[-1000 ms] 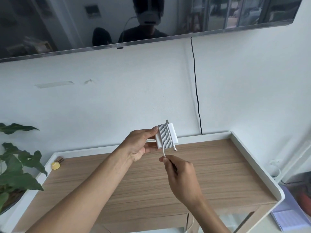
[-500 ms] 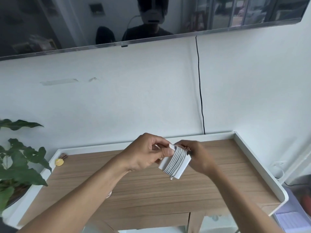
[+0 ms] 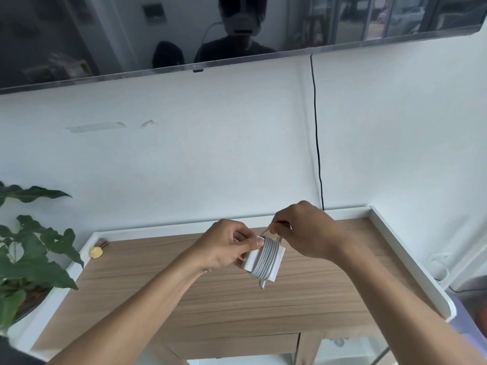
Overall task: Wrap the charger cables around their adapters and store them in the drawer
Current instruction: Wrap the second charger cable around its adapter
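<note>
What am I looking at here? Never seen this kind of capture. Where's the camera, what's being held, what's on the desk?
There is no machine: a person works with two bare hands, and one wide-angle camera worn on the head looks forward and down at them. That is why both forearms come in from the bottom edge.

The left hand grips a white adapter with a pale cable coiled around its middle in neat turns. The right hand pinches the cable's loose end just above the coil. A short bit of cable pokes out below the adapter.

Underneath is a wooden desk with a raised white rim. On it, far left corner, lies a small yellow object, too small to identify. A leafy plant stands off the left side. The dark screen on the wall mirrors the wearer.
</note>
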`<act>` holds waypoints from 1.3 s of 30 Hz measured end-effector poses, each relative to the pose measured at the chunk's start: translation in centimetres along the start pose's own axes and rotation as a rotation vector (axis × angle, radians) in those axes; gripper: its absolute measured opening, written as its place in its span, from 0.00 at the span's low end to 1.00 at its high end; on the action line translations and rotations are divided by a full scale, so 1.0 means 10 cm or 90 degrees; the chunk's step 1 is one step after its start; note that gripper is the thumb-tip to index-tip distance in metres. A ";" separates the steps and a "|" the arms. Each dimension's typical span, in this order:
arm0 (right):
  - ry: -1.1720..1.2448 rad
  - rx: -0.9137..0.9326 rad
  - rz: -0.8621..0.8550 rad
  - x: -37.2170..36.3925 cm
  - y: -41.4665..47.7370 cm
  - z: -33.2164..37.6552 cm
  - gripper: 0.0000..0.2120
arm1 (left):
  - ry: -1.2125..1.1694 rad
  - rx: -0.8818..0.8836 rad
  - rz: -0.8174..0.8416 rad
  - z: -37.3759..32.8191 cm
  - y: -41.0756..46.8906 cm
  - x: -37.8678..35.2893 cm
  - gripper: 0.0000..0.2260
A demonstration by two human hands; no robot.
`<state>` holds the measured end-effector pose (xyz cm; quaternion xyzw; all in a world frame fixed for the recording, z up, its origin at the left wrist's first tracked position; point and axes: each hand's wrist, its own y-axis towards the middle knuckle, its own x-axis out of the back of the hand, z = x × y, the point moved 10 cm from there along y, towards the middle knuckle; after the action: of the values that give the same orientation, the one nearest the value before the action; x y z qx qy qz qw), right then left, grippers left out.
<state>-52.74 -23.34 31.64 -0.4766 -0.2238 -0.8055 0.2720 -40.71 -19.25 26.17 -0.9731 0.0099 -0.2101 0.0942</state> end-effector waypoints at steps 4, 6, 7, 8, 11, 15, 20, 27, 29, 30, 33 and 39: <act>-0.081 0.006 -0.038 0.00 -0.08 0.14 0.13 | -0.002 0.010 -0.034 0.06 0.04 0.06 0.10; -0.107 0.019 -0.077 0.02 -0.13 0.25 0.14 | -0.009 0.015 -0.074 0.09 0.08 0.14 0.09; -0.111 0.029 -0.103 0.02 -0.17 0.31 0.14 | -0.019 0.017 -0.096 0.10 0.10 0.18 0.09; -0.105 0.040 -0.131 0.01 -0.22 0.36 0.14 | -0.034 0.022 -0.115 0.12 0.11 0.23 0.10; -0.032 0.053 -0.221 -0.05 -0.37 0.42 0.13 | -0.130 0.057 -0.124 0.16 0.14 0.31 0.10; 0.127 0.028 -0.306 -0.25 -0.54 0.37 0.13 | -0.276 0.098 -0.085 0.19 0.16 0.29 0.09; 0.284 0.011 -0.345 -0.54 -0.66 0.24 0.10 | -0.383 0.080 -0.049 0.07 0.16 0.25 0.11; 0.381 0.006 -0.335 -0.64 -0.70 0.08 0.08 | -0.335 0.028 -0.020 -0.06 0.07 0.09 0.12; 0.389 0.009 -0.333 -0.67 -0.72 0.06 0.08 | -0.327 0.006 -0.033 -0.11 0.05 0.08 0.14; 0.396 0.005 -0.333 -0.69 -0.73 0.04 0.08 | -0.326 -0.008 -0.043 -0.13 0.03 0.08 0.13; 0.405 -0.001 -0.343 -0.70 -0.76 0.00 0.08 | -0.327 -0.056 -0.069 -0.20 -0.02 0.07 0.10; 0.446 0.039 -0.388 -0.60 -0.94 0.12 0.11 | -0.250 -0.144 -0.135 -0.30 -0.11 0.18 0.07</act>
<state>-55.66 -14.20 25.90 -0.0796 -0.2721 -0.9541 0.0963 -40.31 -18.80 29.78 -0.9952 -0.0876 -0.0235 -0.0378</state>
